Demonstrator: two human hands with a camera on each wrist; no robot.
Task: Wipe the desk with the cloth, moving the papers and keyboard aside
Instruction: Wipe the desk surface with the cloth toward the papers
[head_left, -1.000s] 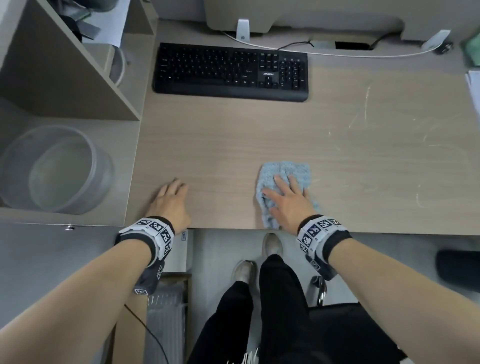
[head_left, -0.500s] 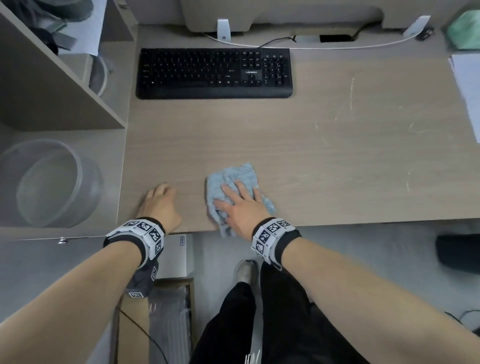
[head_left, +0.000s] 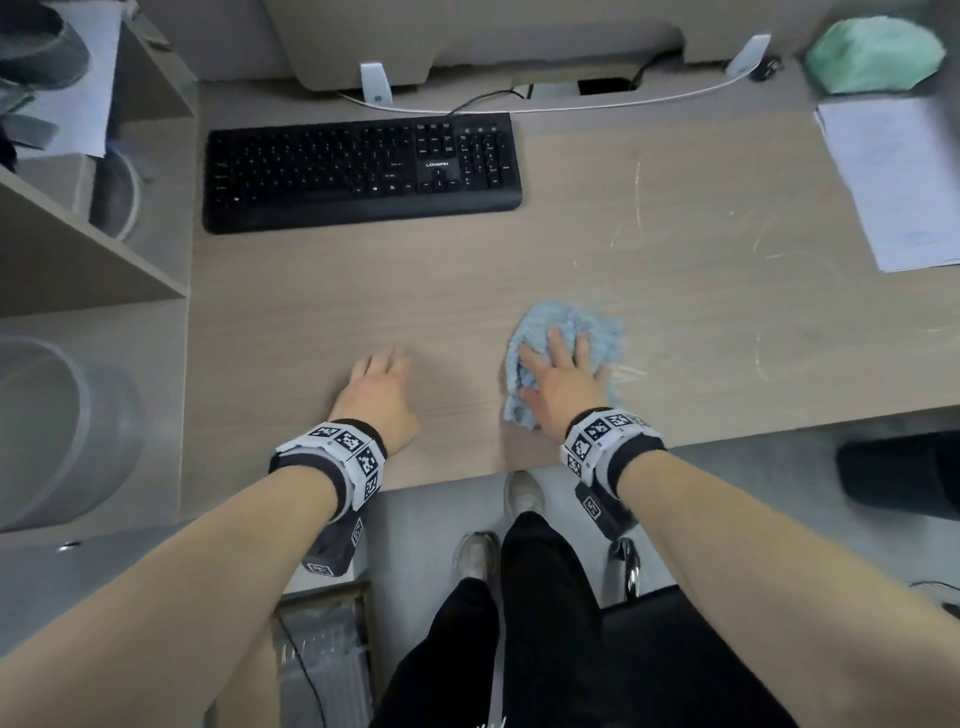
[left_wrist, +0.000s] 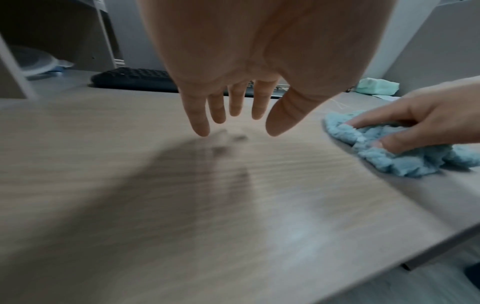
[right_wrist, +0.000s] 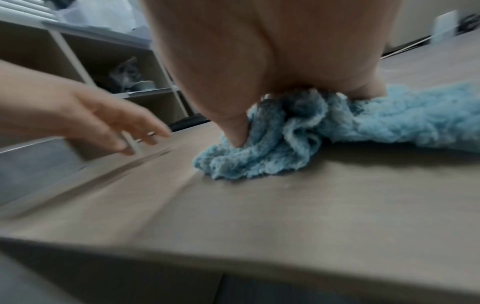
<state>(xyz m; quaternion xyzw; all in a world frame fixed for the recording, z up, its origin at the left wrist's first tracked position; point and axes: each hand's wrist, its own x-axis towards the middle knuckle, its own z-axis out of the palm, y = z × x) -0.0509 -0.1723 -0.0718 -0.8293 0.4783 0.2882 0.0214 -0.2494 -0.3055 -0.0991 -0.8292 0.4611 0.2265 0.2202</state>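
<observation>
A crumpled light-blue cloth (head_left: 597, 327) lies near the front edge of the wooden desk (head_left: 337, 301). My right hand (head_left: 558, 358) presses down on it with spread fingers; in the right wrist view the thumb digs into the bunched cloth (right_wrist: 389, 123). My left hand (head_left: 384, 366) is to the left of the cloth, fingers straight and holding nothing; the left wrist view shows the left hand (left_wrist: 233, 125) just above the desk. The black keyboard (head_left: 363, 171) sits at the back left. White papers (head_left: 898, 182) lie at the far right edge.
A green cloth (head_left: 872, 52) sits at the back right corner, and a white cable (head_left: 571, 108) runs behind the keyboard. An open shelf unit (head_left: 104, 260) holding a clear round container (head_left: 62, 431) borders the desk's left side. Pale streaks (head_left: 636, 208) mark the desk's right half.
My right hand slid the cloth left, then back right, past the keyboard's right end. My left hand moved right and farther onto the desk.
</observation>
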